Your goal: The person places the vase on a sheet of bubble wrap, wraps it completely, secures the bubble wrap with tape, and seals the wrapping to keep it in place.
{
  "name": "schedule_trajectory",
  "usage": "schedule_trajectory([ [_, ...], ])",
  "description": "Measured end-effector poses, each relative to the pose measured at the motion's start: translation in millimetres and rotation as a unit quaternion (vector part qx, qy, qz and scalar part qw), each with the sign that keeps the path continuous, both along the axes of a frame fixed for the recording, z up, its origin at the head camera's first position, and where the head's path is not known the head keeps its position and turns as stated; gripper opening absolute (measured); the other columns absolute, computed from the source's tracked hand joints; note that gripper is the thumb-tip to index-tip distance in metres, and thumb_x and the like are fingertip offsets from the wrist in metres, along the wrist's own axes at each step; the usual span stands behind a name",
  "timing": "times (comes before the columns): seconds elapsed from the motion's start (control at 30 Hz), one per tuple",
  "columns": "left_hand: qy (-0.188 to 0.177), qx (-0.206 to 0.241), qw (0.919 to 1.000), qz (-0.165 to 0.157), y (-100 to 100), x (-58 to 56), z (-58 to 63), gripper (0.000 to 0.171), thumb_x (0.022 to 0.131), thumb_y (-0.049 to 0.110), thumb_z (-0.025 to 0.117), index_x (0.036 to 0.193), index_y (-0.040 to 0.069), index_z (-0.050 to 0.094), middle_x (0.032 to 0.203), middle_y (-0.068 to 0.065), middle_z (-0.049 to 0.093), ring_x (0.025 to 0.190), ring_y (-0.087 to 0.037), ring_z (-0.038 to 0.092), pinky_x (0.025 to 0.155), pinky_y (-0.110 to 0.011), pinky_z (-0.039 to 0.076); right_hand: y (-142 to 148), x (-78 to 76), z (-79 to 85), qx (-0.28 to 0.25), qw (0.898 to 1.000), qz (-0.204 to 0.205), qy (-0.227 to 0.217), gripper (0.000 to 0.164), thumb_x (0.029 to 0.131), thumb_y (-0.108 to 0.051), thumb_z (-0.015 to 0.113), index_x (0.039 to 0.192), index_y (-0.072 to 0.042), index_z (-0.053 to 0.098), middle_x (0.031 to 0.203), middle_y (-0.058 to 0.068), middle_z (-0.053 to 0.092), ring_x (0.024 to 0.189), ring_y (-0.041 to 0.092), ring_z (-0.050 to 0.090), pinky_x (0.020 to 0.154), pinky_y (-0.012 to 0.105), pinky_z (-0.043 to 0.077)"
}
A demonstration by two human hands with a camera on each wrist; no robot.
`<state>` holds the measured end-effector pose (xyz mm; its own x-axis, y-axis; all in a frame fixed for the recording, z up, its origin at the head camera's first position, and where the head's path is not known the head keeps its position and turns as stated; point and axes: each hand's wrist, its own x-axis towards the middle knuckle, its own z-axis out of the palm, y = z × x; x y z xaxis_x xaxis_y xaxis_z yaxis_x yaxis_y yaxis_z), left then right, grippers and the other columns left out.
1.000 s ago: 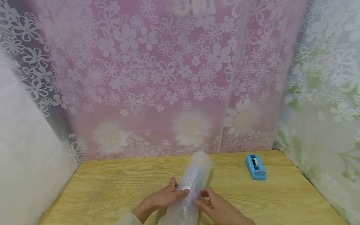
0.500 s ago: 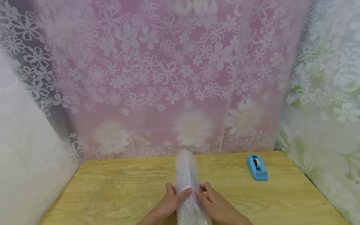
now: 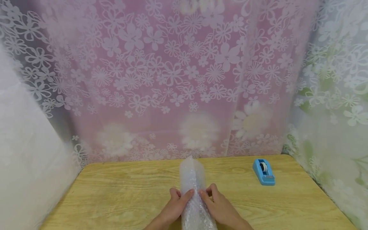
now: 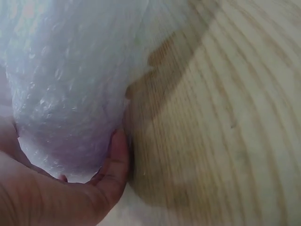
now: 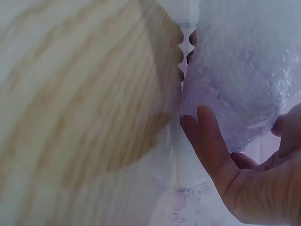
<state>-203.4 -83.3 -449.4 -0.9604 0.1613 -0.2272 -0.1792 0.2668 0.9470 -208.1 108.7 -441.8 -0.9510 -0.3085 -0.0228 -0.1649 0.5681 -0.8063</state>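
Note:
A long roll of bubble wrap (image 3: pixel 193 179) points away from me over the table, its near end cut off by the head view's lower edge. Something faintly purple shows through the plastic, too blurred to name. My left hand (image 3: pixel 174 206) grips the roll from the left, thumb on top and fingers curled round the side. From the right my right hand (image 3: pixel 219 204) holds it the same way, the two thumbs close together on top. Both wrist views show the bubble wrap (image 4: pixel 70 84) between curled fingers and thumb; fingertips (image 5: pixel 207 115) press its side in the right wrist view.
A blue tape dispenser (image 3: pixel 264 172) with a roll of tape stands at the back right of the wooden table (image 3: pixel 123 188). Behind the table hangs a pink floral curtain (image 3: pixel 161 95); pale sheets (image 3: pixel 26 153) close off the left and right sides.
The roll has swung from a rightward slant to pointing nearly straight ahead. Both hands have stayed on it, and the right thumb has come up on top beside the left one.

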Motion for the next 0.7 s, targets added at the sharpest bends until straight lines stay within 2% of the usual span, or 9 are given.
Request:
schedule_trajectory([
  [0.13,0.008,0.008,0.9999,0.012,2,-1.2,-1.0,0.061,0.089,0.058,0.053,0.096,0.007,0.020,0.093,-0.016,0.046,0.081,-0.025,0.055,0.067,-0.035,0.045,0,-0.1,-1.1,-0.013,1.000,0.005,0.004,0.047,0.099,-0.051,0.037,0.110,-0.006,0.045,0.102,0.007,0.061,0.086,0.017,0.059,0.072,0.040,0.050],
  [0.3,0.028,0.017,0.9991,0.026,5,-5.9,-1.9,0.060,0.090,0.054,0.056,0.096,0.007,0.020,0.096,-0.018,0.044,0.082,-0.026,0.055,0.068,-0.037,0.046,-2,-2.6,-2.1,-0.040,0.999,-0.001,0.022,0.047,0.100,-0.047,0.039,0.112,-0.002,0.044,0.101,0.008,0.060,0.087,0.019,0.059,0.072,0.039,0.050],
  [0.5,0.035,0.019,0.9985,0.037,10,-16.7,-1.9,0.065,0.089,0.055,0.057,0.102,0.005,0.018,0.097,-0.019,0.048,0.082,-0.027,0.057,0.070,-0.039,0.045,-4,-10.0,-4.2,-0.066,0.997,-0.015,0.030,0.060,0.100,-0.044,0.041,0.127,0.009,0.039,0.112,0.020,0.061,0.096,0.031,0.062,0.078,0.045,0.052],
  [0.6,0.037,0.024,0.9985,0.033,11,-24.0,-3.1,0.068,0.089,0.055,0.057,0.110,0.003,0.017,0.099,-0.021,0.050,0.084,-0.028,0.059,0.073,-0.043,0.046,-5,-15.6,-4.9,-0.068,0.997,-0.021,0.023,0.066,0.100,-0.047,0.039,0.132,0.011,0.039,0.115,0.020,0.060,0.098,0.032,0.062,0.079,0.047,0.052],
  [0.7,0.040,0.009,0.9986,0.034,12,-30.7,-2.6,0.073,0.088,0.058,0.056,0.115,0.001,0.019,0.102,-0.021,0.049,0.088,-0.030,0.057,0.078,-0.046,0.045,-5,-21.9,-6.2,-0.069,0.997,-0.028,0.026,0.065,0.100,-0.049,0.039,0.131,0.009,0.044,0.114,0.018,0.061,0.096,0.029,0.062,0.078,0.045,0.052],
])
